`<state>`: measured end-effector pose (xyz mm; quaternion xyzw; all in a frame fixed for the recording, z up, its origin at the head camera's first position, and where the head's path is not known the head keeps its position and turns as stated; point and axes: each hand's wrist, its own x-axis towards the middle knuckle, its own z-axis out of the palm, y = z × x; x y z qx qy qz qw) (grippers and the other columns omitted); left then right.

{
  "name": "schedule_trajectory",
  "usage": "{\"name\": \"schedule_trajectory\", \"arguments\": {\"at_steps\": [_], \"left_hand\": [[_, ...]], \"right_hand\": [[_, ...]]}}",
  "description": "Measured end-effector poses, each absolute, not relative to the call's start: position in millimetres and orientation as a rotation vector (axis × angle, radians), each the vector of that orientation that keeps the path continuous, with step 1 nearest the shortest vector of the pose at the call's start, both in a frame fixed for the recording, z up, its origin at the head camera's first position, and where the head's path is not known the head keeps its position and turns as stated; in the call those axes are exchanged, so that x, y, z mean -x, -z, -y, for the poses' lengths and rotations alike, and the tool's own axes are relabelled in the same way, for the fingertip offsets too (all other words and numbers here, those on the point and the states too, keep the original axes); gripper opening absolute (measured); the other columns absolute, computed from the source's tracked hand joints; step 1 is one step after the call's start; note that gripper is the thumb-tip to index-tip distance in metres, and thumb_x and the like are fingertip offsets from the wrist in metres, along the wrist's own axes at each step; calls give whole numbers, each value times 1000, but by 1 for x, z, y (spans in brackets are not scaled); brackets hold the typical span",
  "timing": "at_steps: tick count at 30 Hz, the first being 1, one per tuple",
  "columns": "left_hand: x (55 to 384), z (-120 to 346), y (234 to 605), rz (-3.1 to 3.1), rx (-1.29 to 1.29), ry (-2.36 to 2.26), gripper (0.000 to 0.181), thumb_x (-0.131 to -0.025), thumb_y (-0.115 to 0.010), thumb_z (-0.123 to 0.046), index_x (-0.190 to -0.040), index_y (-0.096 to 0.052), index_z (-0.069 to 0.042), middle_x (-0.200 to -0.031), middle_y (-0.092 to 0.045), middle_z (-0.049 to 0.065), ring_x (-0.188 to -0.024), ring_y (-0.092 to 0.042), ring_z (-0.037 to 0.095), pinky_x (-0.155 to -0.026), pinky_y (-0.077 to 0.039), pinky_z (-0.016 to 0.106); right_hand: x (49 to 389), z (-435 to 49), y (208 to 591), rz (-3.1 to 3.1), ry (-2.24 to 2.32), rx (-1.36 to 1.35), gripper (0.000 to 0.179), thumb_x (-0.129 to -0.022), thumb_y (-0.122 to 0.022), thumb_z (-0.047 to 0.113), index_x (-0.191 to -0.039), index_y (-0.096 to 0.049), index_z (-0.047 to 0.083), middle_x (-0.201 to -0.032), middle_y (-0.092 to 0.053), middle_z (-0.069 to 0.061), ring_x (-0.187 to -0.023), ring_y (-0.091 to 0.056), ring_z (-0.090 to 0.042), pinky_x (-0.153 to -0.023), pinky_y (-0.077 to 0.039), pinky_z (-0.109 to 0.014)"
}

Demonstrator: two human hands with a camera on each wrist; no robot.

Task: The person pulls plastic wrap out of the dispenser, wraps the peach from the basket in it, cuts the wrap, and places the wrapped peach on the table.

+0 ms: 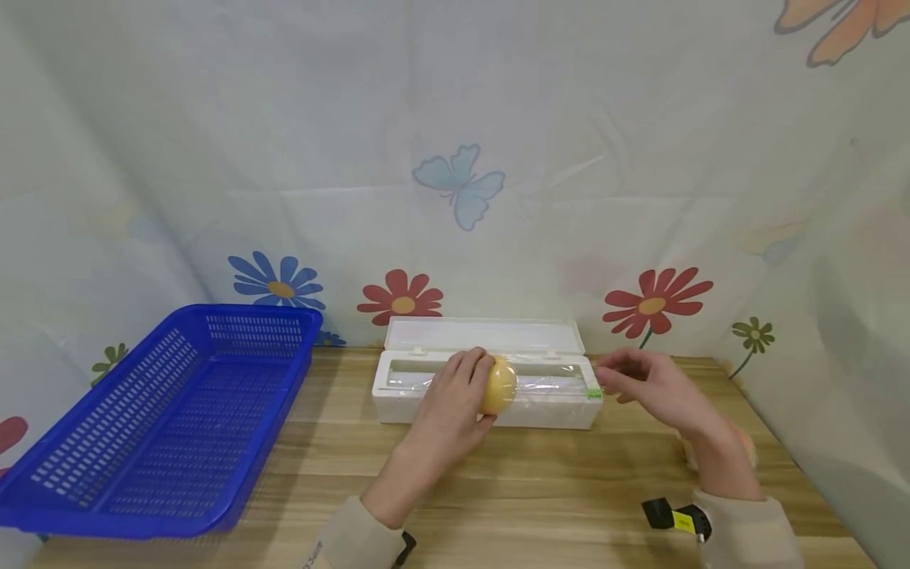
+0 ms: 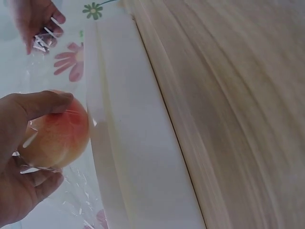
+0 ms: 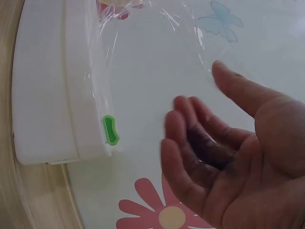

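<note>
My left hand grips a peach-like fruit, yellow with a red blush, over the middle of a white cling film box. Clear film clings around the fruit and stretches over the box. The box's lid stands raised at the back. Past the box's right end is my right hand, its fingers loosely bent and thumb apart, close to the green slide cutter. Nothing firm shows in its grasp; the film edge passes near the thumb tip.
A blue perforated basket stands on the left of the wooden table. Behind my right wrist an orange round object is mostly hidden. A black strap with a yellow label shows beside the right sleeve. A flowered cloth hangs behind.
</note>
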<state>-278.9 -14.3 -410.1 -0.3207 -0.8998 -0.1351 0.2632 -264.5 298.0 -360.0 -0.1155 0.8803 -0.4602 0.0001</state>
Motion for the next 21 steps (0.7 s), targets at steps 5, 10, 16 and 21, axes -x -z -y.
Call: {"name": "schedule_trajectory", "arguments": {"at_steps": [5, 10, 16, 21], "left_hand": [[279, 15, 410, 2433, 855, 365, 79, -72, -95, -24, -135, -52, -4, -134, -54, 11, -125, -52, 28, -105, -46, 45], [279, 16, 410, 2432, 874, 431, 78, -72, -94, -20, -134, -51, 0, -133, -53, 15, -127, -49, 30, -110, -43, 39], [279, 16, 410, 2434, 831, 473, 79, -71, -96, -22, -132, -51, 0, -139, -46, 17, -135, -38, 33, -115, -36, 40], [279, 15, 410, 2421, 828, 505, 79, -69, -97, -21, -131, -52, 1, -139, -44, 15, -131, -40, 30, -112, -39, 38]], "right_hand": [[265, -304, 357, -2807, 1555, 210, 42, -106, -59, 32, -121, -60, -7, -96, -67, -13, -85, -65, -25, -73, -58, -30], [268, -304, 366, -2878, 1423, 264, 33, -106, -57, 15, -128, -54, -10, -113, -61, -23, -98, -61, -35, -79, -58, -38], [275, -291, 387, -2827, 1210, 556, 76, -86, -76, -3, -150, -34, -7, -146, -35, -31, -128, -37, -50, -99, -42, -69], [283, -278, 402, -2889, 1179, 592, 81, -76, -84, -9, -146, -42, -6, -140, -45, -27, -119, -44, -42, -95, -48, -63]]}}
